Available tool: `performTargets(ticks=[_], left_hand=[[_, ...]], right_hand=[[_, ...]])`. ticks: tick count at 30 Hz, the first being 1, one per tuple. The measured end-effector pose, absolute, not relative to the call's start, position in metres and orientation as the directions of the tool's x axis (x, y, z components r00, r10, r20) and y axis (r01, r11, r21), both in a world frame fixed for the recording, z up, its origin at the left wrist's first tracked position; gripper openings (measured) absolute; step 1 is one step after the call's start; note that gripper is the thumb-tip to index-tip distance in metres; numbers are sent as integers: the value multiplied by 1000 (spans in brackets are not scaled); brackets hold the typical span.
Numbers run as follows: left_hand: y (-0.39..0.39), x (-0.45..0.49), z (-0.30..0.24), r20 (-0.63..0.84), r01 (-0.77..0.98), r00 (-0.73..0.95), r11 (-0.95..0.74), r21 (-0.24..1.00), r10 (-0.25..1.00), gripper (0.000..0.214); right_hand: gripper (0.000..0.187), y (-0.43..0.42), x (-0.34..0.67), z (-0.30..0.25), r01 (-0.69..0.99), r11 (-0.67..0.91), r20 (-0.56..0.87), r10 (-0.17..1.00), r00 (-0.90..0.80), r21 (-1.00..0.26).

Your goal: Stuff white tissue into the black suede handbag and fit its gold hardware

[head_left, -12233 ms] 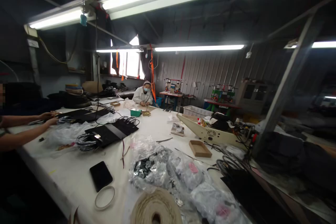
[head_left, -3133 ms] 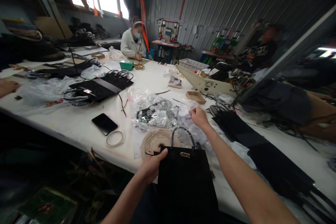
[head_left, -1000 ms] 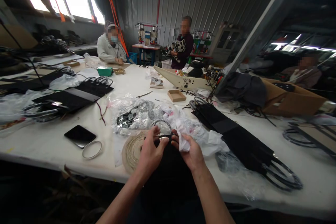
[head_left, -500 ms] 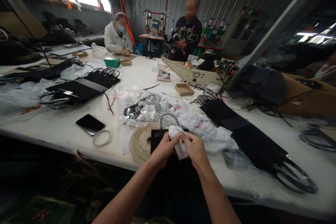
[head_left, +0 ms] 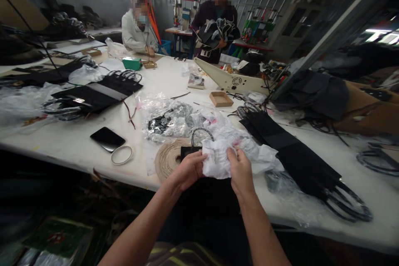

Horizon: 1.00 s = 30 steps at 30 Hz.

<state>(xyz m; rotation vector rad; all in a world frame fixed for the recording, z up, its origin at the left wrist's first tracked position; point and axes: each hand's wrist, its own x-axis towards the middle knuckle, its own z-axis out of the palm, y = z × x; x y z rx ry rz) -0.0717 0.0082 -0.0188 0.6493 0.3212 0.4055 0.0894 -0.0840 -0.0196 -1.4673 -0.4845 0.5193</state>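
Between my two hands a crumpled sheet of white tissue paper point(head_left: 217, 160) is spread out. My left hand point(head_left: 191, 170) pinches its left edge. My right hand point(head_left: 241, 170) grips its right side, thumb on top. Behind and below the paper is a black bag point(head_left: 186, 151) with a looped handle point(head_left: 202, 130) standing up; most of the bag is hidden by the paper and my hands. A roll of beige tape point(head_left: 166, 160) lies flat just left of the bag. More crumpled white paper point(head_left: 262, 156) lies to the right.
On the white table point(head_left: 149, 174) are a phone point(head_left: 107, 139), a tape ring point(head_left: 121, 155), a plastic bag of small black pieces point(head_left: 160, 124) and a cardboard tray point(head_left: 221, 99). Stacked black bags lie left point(head_left: 99, 93) and right point(head_left: 289, 149). Across the table one person point(head_left: 137, 29) sits; another point(head_left: 216, 16) stands holding black pieces.
The bunched white paper is now opened out wider as my hands have moved apart. The standing person has come a little closer with the black pieces. The camera view has tilted slightly downward.
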Motion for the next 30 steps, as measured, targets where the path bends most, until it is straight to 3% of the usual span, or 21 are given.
performTargets(ticks=[3, 5, 8, 10, 13, 21, 26, 30], left_hand=[[7, -73, -23, -183, -216, 876, 701, 680, 447, 55], [6, -72, -26, -207, -201, 836, 634, 746, 508, 57], [6, -70, -28, -245, -200, 778, 598, 776, 579, 48], [6, -70, -27, -274, -175, 793, 635, 753, 544, 42], [9, -73, -28, -305, -176, 803, 693, 699, 512, 40], [13, -83, -34, -354, -216, 797, 779, 589, 489, 40], [8, -89, -31, -227, -159, 817, 585, 795, 531, 55], [8, -87, -35, -271, -144, 771, 572, 808, 577, 50]], right_hand=[[59, -88, 82, -14, 65, -60, 2, 724, 689, -996], [51, -89, 80, -11, 121, -117, -7, 745, 667, -986], [43, -87, 81, -16, -26, -32, -40, 630, 776, -999], [47, -85, 84, -23, -164, 62, -100, 565, 819, -985], [55, -84, 88, -35, -220, 106, -135, 520, 844, -970], [50, -98, 81, -24, -114, -2, -89, 627, 774, -994], [55, -110, 73, -1, 108, -112, -32, 825, 564, -988], [49, -114, 72, 1, 136, -141, -22, 768, 640, -981]])
